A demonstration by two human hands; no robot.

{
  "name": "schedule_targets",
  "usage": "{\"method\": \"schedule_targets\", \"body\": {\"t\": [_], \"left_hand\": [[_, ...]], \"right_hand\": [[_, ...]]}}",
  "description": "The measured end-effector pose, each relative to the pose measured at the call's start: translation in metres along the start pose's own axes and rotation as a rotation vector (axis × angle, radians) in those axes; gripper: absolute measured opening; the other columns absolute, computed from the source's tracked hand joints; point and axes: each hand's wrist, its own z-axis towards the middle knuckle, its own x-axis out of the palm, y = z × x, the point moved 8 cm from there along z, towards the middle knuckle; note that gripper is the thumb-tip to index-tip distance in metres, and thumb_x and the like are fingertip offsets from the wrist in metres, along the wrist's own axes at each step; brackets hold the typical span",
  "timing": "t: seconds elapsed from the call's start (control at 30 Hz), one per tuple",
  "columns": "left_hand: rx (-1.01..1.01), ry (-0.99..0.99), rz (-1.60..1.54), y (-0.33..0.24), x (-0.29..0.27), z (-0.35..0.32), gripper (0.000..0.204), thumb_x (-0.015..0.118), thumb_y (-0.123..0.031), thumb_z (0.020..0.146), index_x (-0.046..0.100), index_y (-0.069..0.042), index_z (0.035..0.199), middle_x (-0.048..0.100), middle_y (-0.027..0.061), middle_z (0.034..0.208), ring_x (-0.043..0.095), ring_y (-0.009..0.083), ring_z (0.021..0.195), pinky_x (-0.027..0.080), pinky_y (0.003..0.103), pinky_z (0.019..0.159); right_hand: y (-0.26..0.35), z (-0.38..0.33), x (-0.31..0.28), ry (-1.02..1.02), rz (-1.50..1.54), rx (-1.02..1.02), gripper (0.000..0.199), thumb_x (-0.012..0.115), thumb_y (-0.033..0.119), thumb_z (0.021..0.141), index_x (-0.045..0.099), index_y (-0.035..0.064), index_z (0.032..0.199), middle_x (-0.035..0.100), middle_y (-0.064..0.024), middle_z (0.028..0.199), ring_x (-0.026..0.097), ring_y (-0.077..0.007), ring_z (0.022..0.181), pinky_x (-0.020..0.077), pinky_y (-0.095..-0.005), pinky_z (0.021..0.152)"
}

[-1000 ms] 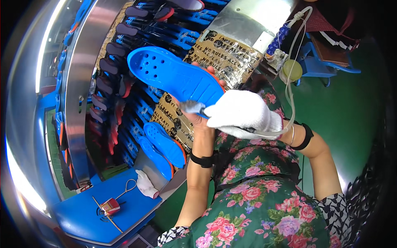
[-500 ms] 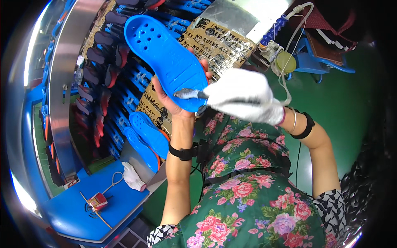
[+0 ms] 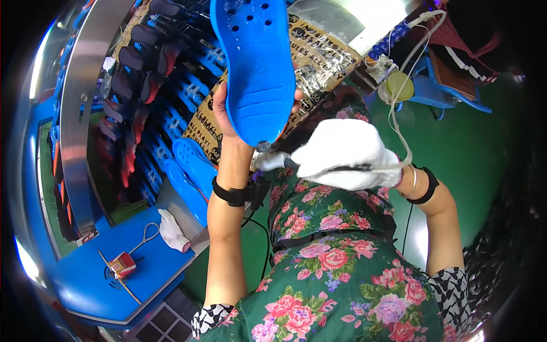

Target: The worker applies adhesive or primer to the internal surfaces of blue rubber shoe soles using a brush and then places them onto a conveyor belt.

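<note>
A blue foot-shaped insole (image 3: 259, 85) with round holes at its far end and ridges across the nearer part rests in my bare left hand (image 3: 224, 114). The thumb shows along its left edge and fingertips along its right edge. My right hand (image 3: 342, 154), in a white glove, is closed around the dark handle of a brush (image 3: 273, 161). Its pale, motion-smeared head is just below the insole's near end, close to a greyish, shiny patch there. I cannot tell whether brush and insole touch.
Two blue insoles (image 3: 191, 168) lie lower left. Dark soles (image 3: 122, 85) hang on a rack beyond. A taped cardboard sheet (image 3: 319, 54) sits behind my hands. A white tube (image 3: 396, 122) runs to my right wrist. A white glove (image 3: 172, 231) lies on a blue table (image 3: 80, 285).
The insole has moved away from me and turned more upright in view. The brush has left its surface, passing down beyond the near end; my right hand is slightly lower.
</note>
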Motion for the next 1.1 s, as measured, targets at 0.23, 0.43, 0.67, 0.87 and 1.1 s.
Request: {"method": "schedule_targets", "body": {"t": [0.23, 0.43, 0.67, 0.87, 1.1], "left_hand": [[-0.092, -0.055, 0.261, -0.008, -0.008, -0.008, 0.108, 0.067, -0.068, 0.080, 0.027, -0.002, 0.156, 0.041, 0.0258, 0.149, 0.055, 0.0417, 0.105, 0.051, 0.048, 0.083], [-0.061, -0.138, 0.257, -0.016, -0.009, -0.008, 0.106, 0.064, -0.067, 0.082, 0.026, -0.001, 0.157, 0.040, 0.0265, 0.151, 0.056, 0.0431, 0.108, 0.050, 0.050, 0.083], [0.049, -0.281, -0.142, 0.004, -0.022, -0.024, 0.089, 0.049, -0.065, 0.095, 0.030, -0.002, 0.155, 0.047, 0.0284, 0.145, 0.060, 0.0482, 0.117, 0.055, 0.060, 0.092], [0.012, -0.164, -0.201, 0.021, -0.009, -0.037, 0.089, 0.043, -0.066, 0.096, 0.029, -0.002, 0.156, 0.047, 0.0305, 0.145, 0.055, 0.0524, 0.123, 0.052, 0.062, 0.098], [0.274, 0.034, 0.337, -0.072, 0.081, -0.078, 0.110, 0.068, -0.067, 0.084, 0.021, -0.001, 0.158, 0.036, 0.0340, 0.151, 0.052, 0.0540, 0.127, 0.050, 0.064, 0.100]], "right_hand": [[0.001, 0.003, 0.002, 0.005, -0.195, -0.086, 0.019, 0.083, 0.003, 0.074, 0.079, 0.0082, 0.092, 0.076, -0.0094, 0.096, 0.072, -0.0253, 0.081, 0.0566, -0.0340, 0.071], [-0.027, 0.015, -0.014, -0.166, 0.104, 0.242, 0.012, 0.081, -0.002, 0.077, 0.076, 0.0019, 0.087, 0.076, -0.0113, 0.095, 0.074, -0.0193, 0.085, 0.0589, -0.0317, 0.078], [-0.050, 0.015, -0.028, -0.201, 0.264, 0.575, 0.019, 0.080, -0.001, 0.079, 0.077, -0.0017, 0.097, 0.077, -0.0130, 0.098, 0.073, -0.0196, 0.089, 0.0574, -0.0323, 0.083], [-0.023, 0.063, -0.055, -0.264, -0.364, 0.043, 0.019, 0.079, -0.003, 0.076, 0.077, 0.0020, 0.095, 0.076, -0.0106, 0.094, 0.071, -0.0209, 0.084, 0.0553, -0.0320, 0.077], [-0.062, 0.022, -0.078, -0.632, 0.749, 0.418, 0.022, 0.066, -0.012, 0.079, 0.072, -0.0046, 0.098, 0.072, -0.0151, 0.104, 0.068, -0.0182, 0.087, 0.0537, -0.0284, 0.075]]}}
